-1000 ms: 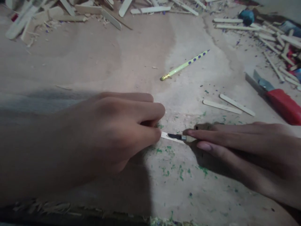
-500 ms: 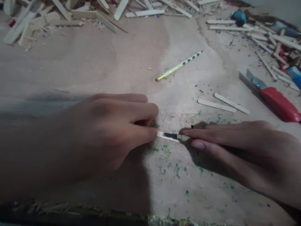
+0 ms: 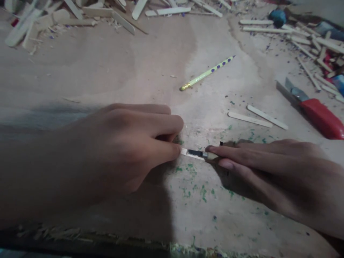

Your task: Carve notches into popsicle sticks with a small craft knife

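A short length of pale wooden craft stick lies flat on the tabletop, its left part hidden under my left hand. The fingers of that hand are curled, with the thumb tip pressed on the stick. My right hand pinches the light wooden handle of a craft knife between thumb and fingers. Its dark blade, set in a metal collar, lies low over the stick, pointing left toward my left thumb. The blade's edge is too small to make out.
A pale green pencil with purple dots lies beyond my hands. Two loose craft sticks and a red-handled cutter lie to the right. Piled wooden sticks and shavings line the back. Green crumbs dot the wooden table.
The view has shifted slightly, moving the scene a little right and up. Both hands keep their grips; the knife blade sits almost where it was on the stick.
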The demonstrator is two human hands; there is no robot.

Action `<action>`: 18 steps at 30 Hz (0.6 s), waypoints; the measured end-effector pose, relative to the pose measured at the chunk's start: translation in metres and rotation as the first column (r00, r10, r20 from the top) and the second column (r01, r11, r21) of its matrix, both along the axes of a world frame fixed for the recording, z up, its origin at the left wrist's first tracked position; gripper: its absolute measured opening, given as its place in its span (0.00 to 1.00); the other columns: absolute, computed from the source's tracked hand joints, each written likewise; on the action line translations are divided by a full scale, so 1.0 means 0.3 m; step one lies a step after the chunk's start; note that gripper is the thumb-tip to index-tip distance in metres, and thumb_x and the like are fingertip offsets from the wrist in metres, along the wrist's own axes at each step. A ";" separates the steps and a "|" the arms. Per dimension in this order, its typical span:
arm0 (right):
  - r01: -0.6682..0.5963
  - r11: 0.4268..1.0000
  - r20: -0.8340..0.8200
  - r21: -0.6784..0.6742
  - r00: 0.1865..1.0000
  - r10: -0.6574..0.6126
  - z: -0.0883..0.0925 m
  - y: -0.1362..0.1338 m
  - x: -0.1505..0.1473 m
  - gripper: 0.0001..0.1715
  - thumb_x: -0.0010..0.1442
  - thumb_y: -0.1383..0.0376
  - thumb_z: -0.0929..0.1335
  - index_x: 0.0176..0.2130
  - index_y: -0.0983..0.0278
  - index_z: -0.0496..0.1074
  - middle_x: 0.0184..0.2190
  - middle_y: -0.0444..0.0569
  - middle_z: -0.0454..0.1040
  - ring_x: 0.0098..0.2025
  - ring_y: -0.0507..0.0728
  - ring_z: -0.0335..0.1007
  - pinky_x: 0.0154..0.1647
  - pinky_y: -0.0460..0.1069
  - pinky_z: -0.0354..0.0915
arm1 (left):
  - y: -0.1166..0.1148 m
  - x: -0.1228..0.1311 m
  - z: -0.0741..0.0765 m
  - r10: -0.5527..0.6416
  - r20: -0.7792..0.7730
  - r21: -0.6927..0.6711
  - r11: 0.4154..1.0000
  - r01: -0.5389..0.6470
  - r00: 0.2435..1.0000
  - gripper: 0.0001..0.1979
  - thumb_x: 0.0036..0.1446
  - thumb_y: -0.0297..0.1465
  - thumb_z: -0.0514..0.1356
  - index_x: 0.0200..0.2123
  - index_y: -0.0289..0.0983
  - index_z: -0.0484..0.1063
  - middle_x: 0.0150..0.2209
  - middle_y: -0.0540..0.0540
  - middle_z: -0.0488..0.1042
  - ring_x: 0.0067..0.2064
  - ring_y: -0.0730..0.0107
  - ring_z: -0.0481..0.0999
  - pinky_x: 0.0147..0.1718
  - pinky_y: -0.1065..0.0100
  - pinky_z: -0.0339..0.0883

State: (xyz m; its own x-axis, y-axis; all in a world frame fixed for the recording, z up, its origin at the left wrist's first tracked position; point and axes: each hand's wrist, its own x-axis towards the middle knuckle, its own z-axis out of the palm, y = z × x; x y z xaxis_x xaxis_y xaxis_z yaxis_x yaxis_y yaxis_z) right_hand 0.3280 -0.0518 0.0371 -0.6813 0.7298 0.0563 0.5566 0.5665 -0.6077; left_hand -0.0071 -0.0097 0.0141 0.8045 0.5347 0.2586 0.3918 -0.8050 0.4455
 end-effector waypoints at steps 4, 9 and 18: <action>-0.020 0.998 0.015 0.063 1.000 0.019 -0.009 0.008 0.021 0.15 0.93 0.65 0.72 0.69 0.60 0.87 0.51 0.49 0.96 0.40 0.55 0.95 0.36 0.45 0.84 | 0.010 -0.007 0.002 0.011 -0.006 0.025 1.000 -0.011 1.000 0.26 0.94 0.24 0.55 0.37 0.39 0.82 0.39 0.52 0.75 0.38 0.71 0.74 0.37 0.66 0.69; -0.046 0.996 0.013 0.070 0.999 0.045 -0.009 0.026 0.024 0.15 0.93 0.66 0.72 0.69 0.60 0.88 0.51 0.48 0.97 0.44 0.56 0.97 0.40 0.45 0.88 | 0.016 -0.015 0.007 -0.020 -0.001 0.016 1.000 0.020 1.000 0.25 0.94 0.26 0.56 0.42 0.40 0.87 0.40 0.52 0.77 0.38 0.71 0.76 0.40 0.68 0.75; 0.012 1.000 -0.005 0.008 1.000 -0.012 -0.005 0.023 0.013 0.16 0.91 0.66 0.72 0.63 0.61 0.93 0.51 0.50 0.98 0.44 0.60 0.99 0.40 0.47 0.91 | 0.010 -0.006 0.008 0.011 -0.023 0.021 1.000 -0.010 1.000 0.26 0.92 0.22 0.54 0.39 0.39 0.84 0.40 0.52 0.75 0.38 0.72 0.76 0.36 0.66 0.70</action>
